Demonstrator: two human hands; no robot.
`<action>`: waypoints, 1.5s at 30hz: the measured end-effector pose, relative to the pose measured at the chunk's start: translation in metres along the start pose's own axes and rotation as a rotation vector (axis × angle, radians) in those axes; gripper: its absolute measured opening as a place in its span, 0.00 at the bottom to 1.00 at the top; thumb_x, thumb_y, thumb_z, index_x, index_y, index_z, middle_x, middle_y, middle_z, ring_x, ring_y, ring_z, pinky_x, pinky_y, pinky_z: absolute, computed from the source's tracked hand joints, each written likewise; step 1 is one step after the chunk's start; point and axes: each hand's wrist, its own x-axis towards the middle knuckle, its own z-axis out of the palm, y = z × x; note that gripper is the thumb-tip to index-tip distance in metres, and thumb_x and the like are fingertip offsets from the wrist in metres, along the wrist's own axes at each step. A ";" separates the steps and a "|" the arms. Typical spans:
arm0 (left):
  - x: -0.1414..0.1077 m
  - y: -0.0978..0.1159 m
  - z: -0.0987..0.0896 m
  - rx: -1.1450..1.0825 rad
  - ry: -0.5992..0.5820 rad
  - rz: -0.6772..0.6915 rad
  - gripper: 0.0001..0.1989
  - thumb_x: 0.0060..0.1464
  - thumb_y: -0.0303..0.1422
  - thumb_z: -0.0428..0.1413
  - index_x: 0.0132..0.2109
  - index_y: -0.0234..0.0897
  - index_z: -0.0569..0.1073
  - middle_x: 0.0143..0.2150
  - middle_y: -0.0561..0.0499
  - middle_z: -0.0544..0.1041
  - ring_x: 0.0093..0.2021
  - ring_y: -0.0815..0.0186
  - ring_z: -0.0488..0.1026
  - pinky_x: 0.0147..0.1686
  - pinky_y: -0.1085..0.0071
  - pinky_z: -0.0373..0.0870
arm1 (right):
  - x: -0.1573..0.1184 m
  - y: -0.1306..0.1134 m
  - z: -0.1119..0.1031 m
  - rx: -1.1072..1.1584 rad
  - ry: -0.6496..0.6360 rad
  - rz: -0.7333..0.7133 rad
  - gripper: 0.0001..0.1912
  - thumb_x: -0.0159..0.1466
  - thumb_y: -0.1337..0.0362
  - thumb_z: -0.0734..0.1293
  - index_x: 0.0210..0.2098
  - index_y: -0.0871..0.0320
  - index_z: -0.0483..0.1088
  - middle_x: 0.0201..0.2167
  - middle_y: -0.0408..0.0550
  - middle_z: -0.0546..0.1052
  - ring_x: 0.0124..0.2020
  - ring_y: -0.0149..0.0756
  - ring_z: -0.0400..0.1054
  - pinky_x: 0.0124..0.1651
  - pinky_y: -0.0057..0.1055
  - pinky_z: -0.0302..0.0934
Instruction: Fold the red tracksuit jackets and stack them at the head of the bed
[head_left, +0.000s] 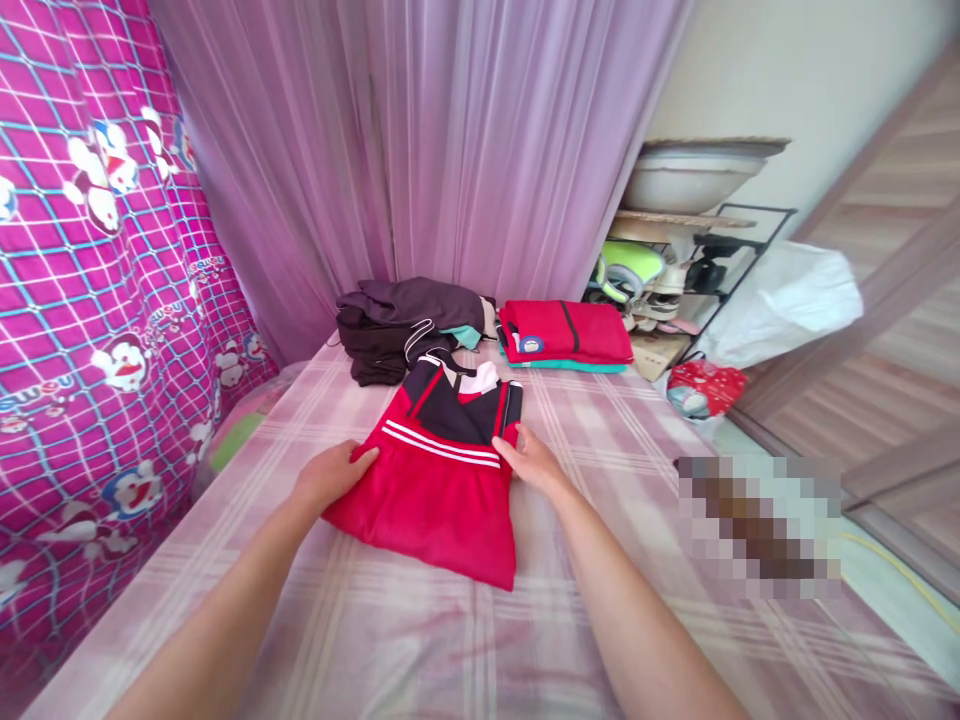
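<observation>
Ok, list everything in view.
dress: 1, red and dark, front centre
clothes pile: 1, dark, behind dress
folded stack: 1, red over teal, behind dress, right
bedsheet: 1, pink checked, underneath
curtains: count unclear, purple, back
patterned cloth: 1, magenta, left
rack: 1, dark, back right
basin: 1, white, atop rack
shoes: several, mixed, on rack
bag: 1, white, beside rack
bundle: 1, red, below bag
wooden panel: 1, brown, right
blurred patch: 1, brownish, right
left hand: 1, bare, on dress
right hand: 1, bare, on dress
</observation>
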 end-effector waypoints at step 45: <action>-0.038 0.021 0.025 -0.131 0.075 0.026 0.10 0.61 0.42 0.49 0.35 0.42 0.66 0.31 0.54 0.76 0.34 0.64 0.74 0.32 0.70 0.62 | -0.071 0.026 -0.042 -0.153 0.018 0.092 0.16 0.67 0.53 0.61 0.36 0.54 0.76 0.35 0.48 0.82 0.38 0.39 0.75 0.35 0.30 0.58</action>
